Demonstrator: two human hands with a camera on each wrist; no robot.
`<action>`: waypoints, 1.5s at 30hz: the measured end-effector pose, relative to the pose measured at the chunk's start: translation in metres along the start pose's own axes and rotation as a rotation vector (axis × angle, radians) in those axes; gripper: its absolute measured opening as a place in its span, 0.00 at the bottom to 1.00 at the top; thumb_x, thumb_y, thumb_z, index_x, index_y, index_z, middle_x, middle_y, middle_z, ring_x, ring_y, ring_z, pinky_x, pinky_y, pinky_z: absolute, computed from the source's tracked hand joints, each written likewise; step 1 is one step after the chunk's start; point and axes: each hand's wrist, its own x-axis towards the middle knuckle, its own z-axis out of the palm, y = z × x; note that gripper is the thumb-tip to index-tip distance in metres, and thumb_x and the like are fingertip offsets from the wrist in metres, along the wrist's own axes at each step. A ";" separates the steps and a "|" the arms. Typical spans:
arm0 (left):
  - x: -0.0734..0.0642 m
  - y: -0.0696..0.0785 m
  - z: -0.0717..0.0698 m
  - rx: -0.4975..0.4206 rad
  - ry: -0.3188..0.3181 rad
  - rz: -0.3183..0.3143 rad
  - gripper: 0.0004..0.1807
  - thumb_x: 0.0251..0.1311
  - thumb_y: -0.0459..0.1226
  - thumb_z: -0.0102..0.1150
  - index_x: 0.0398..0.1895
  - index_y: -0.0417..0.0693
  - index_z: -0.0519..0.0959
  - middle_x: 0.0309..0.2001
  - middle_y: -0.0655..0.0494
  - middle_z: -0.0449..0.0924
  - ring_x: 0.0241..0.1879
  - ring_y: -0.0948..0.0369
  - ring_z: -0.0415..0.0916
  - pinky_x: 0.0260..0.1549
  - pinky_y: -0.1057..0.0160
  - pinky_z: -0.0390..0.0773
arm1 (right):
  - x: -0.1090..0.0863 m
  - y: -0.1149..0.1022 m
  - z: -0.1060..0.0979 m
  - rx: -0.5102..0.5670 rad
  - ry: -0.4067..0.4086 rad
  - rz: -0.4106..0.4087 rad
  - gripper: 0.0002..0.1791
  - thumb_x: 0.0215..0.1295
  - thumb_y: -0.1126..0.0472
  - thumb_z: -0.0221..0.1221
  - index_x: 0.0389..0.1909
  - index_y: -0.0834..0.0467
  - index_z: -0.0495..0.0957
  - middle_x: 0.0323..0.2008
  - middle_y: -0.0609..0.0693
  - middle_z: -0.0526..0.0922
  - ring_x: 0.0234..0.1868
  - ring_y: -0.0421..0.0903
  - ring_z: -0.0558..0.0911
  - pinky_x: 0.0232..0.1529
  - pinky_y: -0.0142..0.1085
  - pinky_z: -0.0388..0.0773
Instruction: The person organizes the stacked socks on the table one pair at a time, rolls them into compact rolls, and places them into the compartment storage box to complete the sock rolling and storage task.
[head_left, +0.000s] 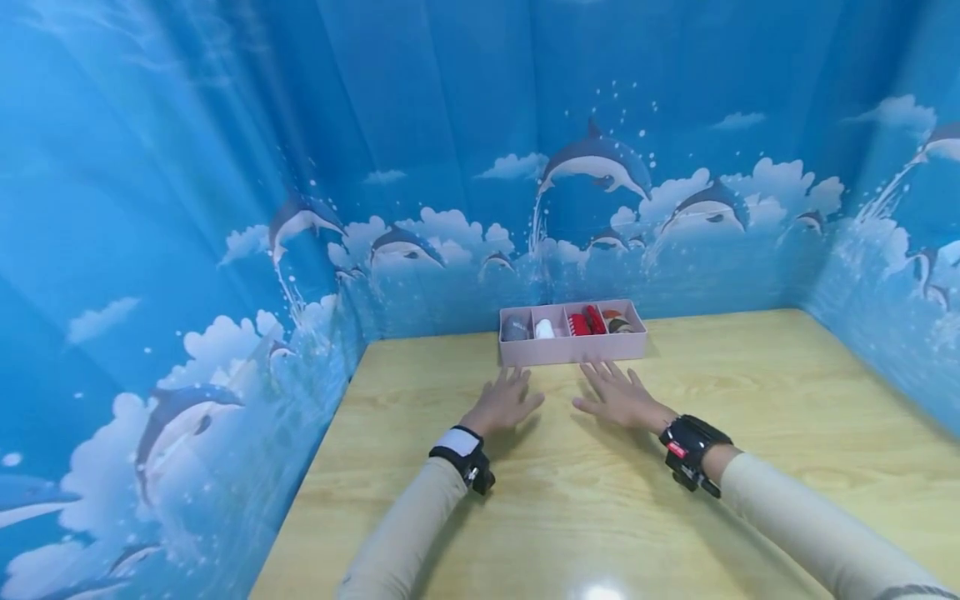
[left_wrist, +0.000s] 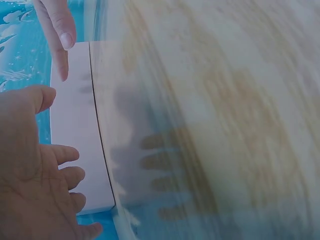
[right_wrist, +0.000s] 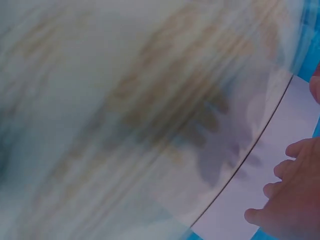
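Observation:
A pale pink box with several compartments stands at the back of the table. Grey rolled cloth fills its leftmost compartment, and a white item lies in the one beside it. Farther right are red items, then a compartment with brown and orange items; their kinds are too small to tell. My left hand is spread just in front of the box's left part, holding nothing. Before its right part, my right hand also has its fingers extended, with nothing held. Whether any fingertip touches the box I cannot tell.
The light wood table extends around both forearms. A blue curtain printed with dolphins hangs behind the box and along both sides. Each wrist wears a black strap with a camera, such as the right wrist strap.

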 end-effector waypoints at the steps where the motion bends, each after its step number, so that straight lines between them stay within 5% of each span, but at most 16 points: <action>1: 0.000 0.000 -0.001 0.000 -0.002 -0.010 0.40 0.77 0.61 0.33 0.81 0.47 0.52 0.82 0.47 0.45 0.83 0.46 0.36 0.77 0.37 0.42 | 0.000 -0.002 -0.001 -0.006 0.004 0.009 0.45 0.75 0.40 0.52 0.79 0.64 0.50 0.80 0.66 0.47 0.80 0.70 0.46 0.70 0.75 0.39; 14: 0.000 0.002 -0.003 -0.003 -0.042 -0.074 0.42 0.74 0.63 0.35 0.81 0.48 0.52 0.83 0.49 0.45 0.83 0.48 0.37 0.78 0.39 0.42 | 0.001 -0.001 -0.003 -0.028 -0.051 0.070 0.44 0.76 0.39 0.49 0.79 0.65 0.51 0.80 0.67 0.49 0.80 0.69 0.46 0.73 0.71 0.38; 45: -0.002 0.001 0.008 -0.012 -0.067 -0.037 0.42 0.75 0.64 0.33 0.81 0.47 0.53 0.83 0.48 0.45 0.83 0.47 0.36 0.78 0.39 0.41 | -0.011 0.001 0.007 -0.017 -0.106 0.077 0.44 0.77 0.38 0.48 0.79 0.65 0.52 0.79 0.70 0.48 0.79 0.72 0.47 0.72 0.73 0.38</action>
